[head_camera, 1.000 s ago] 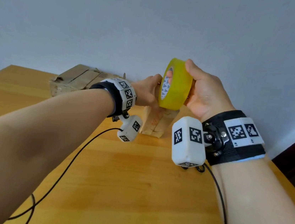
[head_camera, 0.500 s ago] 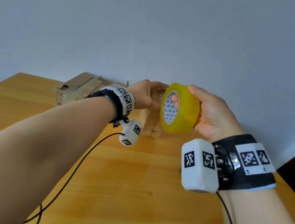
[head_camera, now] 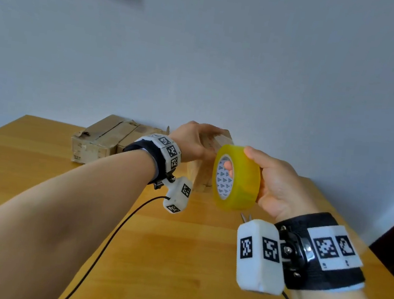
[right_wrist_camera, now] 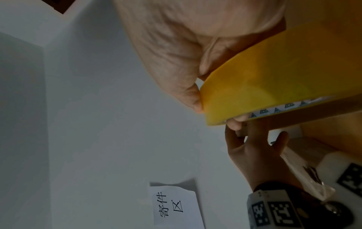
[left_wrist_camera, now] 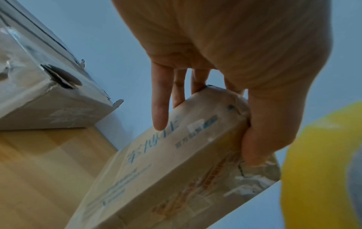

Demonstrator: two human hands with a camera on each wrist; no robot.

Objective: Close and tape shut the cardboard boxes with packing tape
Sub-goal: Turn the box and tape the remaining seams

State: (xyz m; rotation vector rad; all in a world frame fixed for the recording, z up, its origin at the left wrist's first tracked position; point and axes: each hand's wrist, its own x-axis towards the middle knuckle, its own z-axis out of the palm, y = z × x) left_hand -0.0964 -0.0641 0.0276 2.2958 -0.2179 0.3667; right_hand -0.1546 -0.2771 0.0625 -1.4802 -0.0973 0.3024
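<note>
Down comes the tape roll (head_camera: 236,177) since a moment ago, from up high to right beside the small box (left_wrist_camera: 176,162), so I think I am about to start sticking tape on. My right hand (head_camera: 278,184) grips the roll, thumb on top and fingers through the hole. My left hand (head_camera: 191,143) holds the box's top end as it stands on the table (head_camera: 177,258).

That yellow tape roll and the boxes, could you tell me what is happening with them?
A person's right hand grips a yellow roll of packing tape, fingers through its core. Their left hand grips the top of a small upright cardboard box on the wooden table. A flat, worn cardboard box lies behind.
</note>
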